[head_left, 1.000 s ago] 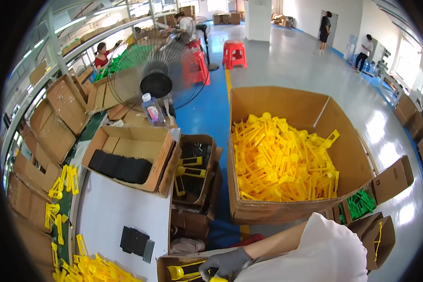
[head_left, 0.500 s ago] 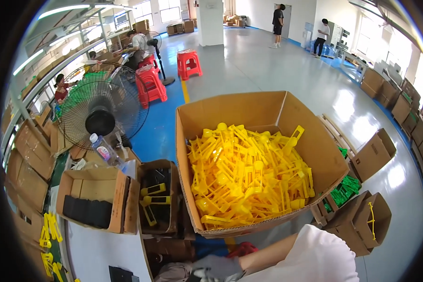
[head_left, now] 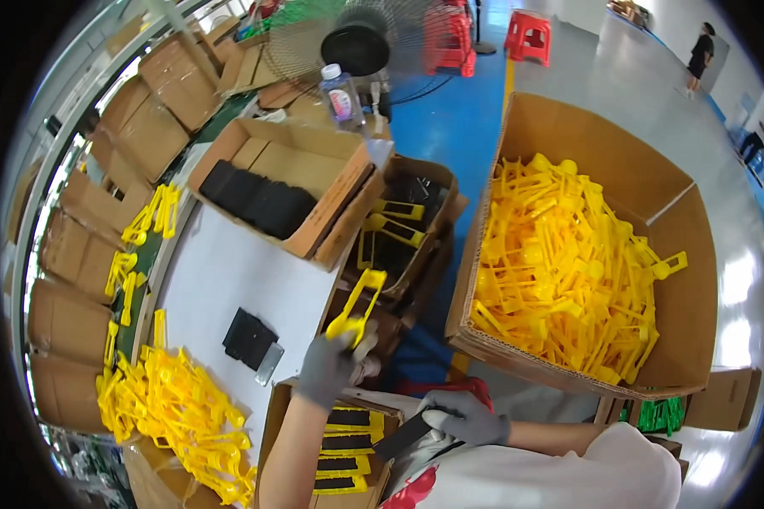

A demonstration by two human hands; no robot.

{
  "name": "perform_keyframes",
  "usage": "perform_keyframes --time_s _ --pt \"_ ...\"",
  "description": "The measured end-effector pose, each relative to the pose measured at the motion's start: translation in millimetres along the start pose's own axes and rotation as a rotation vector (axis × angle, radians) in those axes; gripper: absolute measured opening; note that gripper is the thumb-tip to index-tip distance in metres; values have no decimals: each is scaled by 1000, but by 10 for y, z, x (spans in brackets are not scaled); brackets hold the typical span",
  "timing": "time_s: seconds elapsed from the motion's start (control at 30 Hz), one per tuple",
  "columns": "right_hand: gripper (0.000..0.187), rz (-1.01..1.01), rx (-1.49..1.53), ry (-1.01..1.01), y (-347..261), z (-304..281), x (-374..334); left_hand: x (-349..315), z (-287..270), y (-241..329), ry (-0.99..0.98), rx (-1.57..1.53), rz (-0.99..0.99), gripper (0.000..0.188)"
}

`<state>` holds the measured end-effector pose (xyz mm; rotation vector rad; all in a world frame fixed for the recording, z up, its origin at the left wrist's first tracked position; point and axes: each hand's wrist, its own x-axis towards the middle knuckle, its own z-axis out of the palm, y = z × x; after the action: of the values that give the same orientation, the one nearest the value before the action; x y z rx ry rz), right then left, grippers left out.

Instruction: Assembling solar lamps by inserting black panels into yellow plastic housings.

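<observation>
My left hand, in a grey glove, grips a yellow plastic frame with a long rectangular opening and a rounded end, held up over the table's edge. Lower and to the right, my gloved right hand pinches a flat black rectangular pad close to my body. Just below the hands, an open carton contains several yellow frames with black pads set in them. On the white table lie some black pads, with a small grey piece at their corner.
A large carton heaped with yellow frames stands at right. Loose yellow frames pile at left. Beyond the table sit a carton of black pads, a darker carton, a bottle, a fan and red stools.
The view has swung left and down toward the table. My left hand now shows, holding a yellow frame. My right hand, earlier at the lower edge, now shows a black pad.
</observation>
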<state>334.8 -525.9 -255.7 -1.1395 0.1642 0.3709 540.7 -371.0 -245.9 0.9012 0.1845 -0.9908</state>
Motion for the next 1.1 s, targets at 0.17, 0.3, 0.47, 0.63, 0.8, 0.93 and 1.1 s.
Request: perform_keyframes --time_s 0.17,0.3,0.47,0.63,0.8,0.93,1.1 --pt "13 -24 0 37 -9 -1 -7 938 -240 67 176 60 157 30" --pt "12 -43 -99 77 -84 40 -15 1175 -337 59 239 198 144 33" --pt "16 -219 -255 102 147 -31 66 617 74 197 -25 502 190 47" --pt "20 -324 -307 15 218 151 278 -290 1300 370 -207 1007 475 36" --pt "17 -191 -216 14 280 296 341 -971 2443 158 -830 1316 977 36" --pt "15 -225 -171 60 128 441 309 -1155 2692 128 -1105 1054 1121 29" --pt "13 -159 -119 57 -66 524 148 -1268 2462 62 -934 1099 1141 25"
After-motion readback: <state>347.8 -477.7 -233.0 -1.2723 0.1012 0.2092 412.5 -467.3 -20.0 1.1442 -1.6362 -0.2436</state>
